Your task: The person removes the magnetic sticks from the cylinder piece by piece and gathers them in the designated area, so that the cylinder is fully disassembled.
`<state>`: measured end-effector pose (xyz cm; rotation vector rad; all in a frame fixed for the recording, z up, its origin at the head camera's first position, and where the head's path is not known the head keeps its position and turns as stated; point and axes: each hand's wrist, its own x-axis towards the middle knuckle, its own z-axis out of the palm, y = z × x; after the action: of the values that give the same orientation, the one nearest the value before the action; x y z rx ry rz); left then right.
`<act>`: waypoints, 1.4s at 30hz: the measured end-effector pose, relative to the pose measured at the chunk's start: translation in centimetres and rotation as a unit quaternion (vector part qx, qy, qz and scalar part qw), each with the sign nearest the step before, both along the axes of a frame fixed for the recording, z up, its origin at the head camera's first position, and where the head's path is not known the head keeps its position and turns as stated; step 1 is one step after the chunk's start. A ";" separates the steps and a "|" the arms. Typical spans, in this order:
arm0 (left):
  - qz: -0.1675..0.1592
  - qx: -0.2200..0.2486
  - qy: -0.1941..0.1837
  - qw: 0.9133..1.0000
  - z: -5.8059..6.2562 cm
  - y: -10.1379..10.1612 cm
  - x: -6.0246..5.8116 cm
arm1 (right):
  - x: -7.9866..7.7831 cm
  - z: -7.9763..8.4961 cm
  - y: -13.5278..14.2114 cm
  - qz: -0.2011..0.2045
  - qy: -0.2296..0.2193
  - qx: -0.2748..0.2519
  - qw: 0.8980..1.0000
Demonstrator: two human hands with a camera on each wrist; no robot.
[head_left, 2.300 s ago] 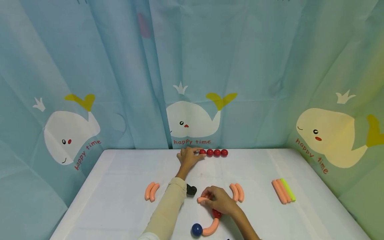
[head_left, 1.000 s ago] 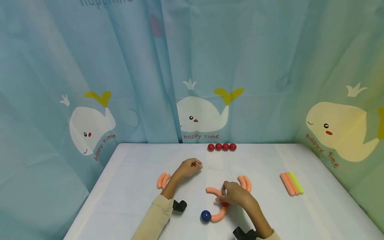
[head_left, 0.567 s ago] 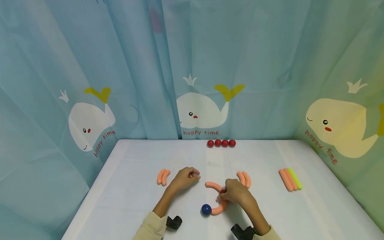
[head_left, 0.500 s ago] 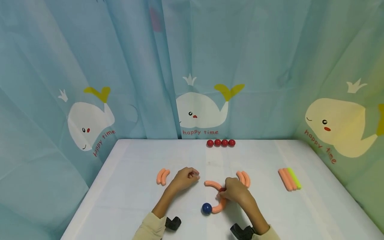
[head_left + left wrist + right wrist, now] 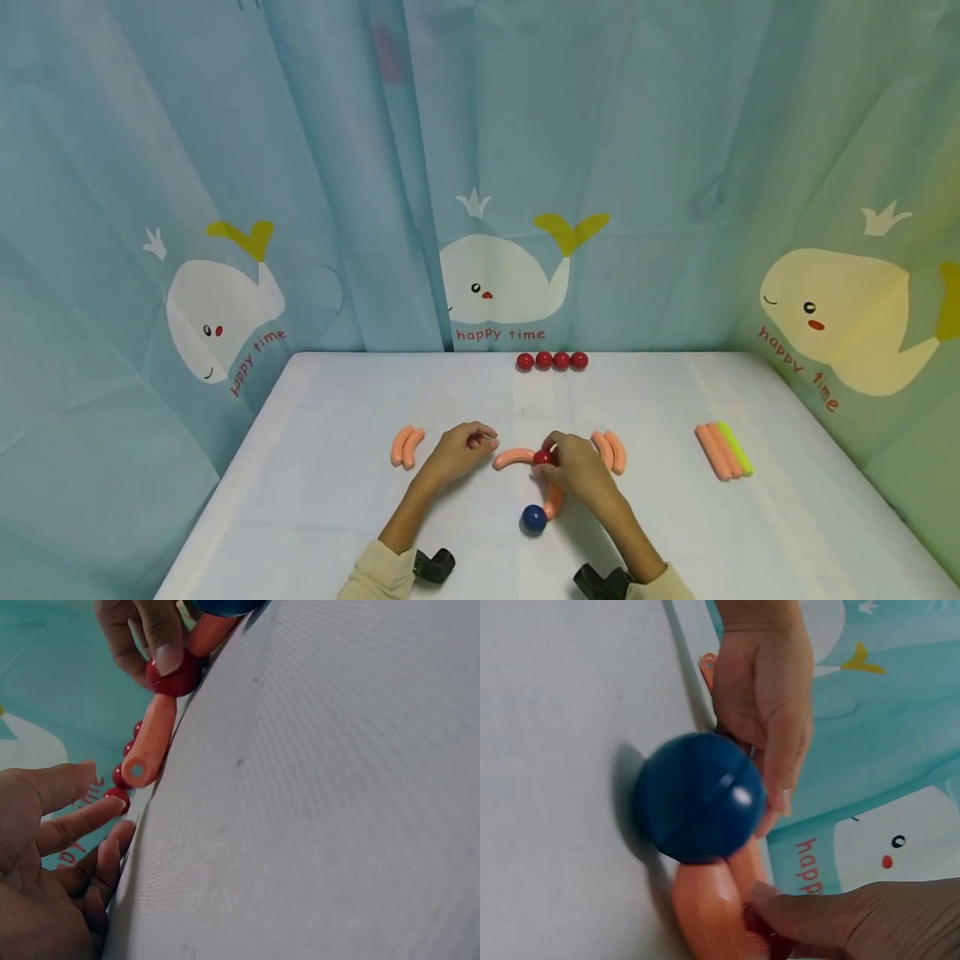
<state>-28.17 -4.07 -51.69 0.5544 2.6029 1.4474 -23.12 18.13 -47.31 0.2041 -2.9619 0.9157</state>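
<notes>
My right hand (image 5: 577, 471) pinches a red ball (image 5: 542, 457) between thumb and fingers. That ball joins two curved orange pieces: one (image 5: 513, 457) points left, the other (image 5: 553, 502) runs toward me to a larger blue ball (image 5: 534, 519). In the left wrist view the left piece (image 5: 152, 739) shows a hole in its free end. Beside that end is my left hand (image 5: 459, 452), fingers loosely bent and holding nothing. The right wrist view has the blue ball (image 5: 700, 798) up close, partly in front of the left hand.
Several red balls (image 5: 543, 361) line the table's far edge. Two curved orange pieces (image 5: 402, 447) lie at left, two more (image 5: 615, 452) beside my right hand. Straight orange and green sticks (image 5: 717, 450) lie at right. A whale-print curtain (image 5: 637, 167) encloses the table (image 5: 315, 500).
My left hand has left the row of red balls and come back toward me. My right hand has turned the joined pieces, and the blue ball has shifted slightly right in the last half second.
</notes>
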 end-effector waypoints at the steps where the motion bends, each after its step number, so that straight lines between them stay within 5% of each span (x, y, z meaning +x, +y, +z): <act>1: -0.001 0.000 -0.002 1.000 0.1 0.0 0.0 | -0.1 -0.2 0.0 0.001 0.008 -0.010 1.000; 16: -0.057 -0.049 -0.009 0.997 1.8 -0.1 1.2 | -1.0 -2.4 -1.3 0.065 0.036 -0.137 0.988; 42: -0.053 -0.102 0.030 0.993 1.9 0.6 1.8 | -1.0 -2.9 -1.3 0.071 0.036 -0.152 0.985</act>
<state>-26.38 -3.49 -49.75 0.7077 2.6797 1.1326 -24.10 16.79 -50.24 0.4309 -2.7224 1.3306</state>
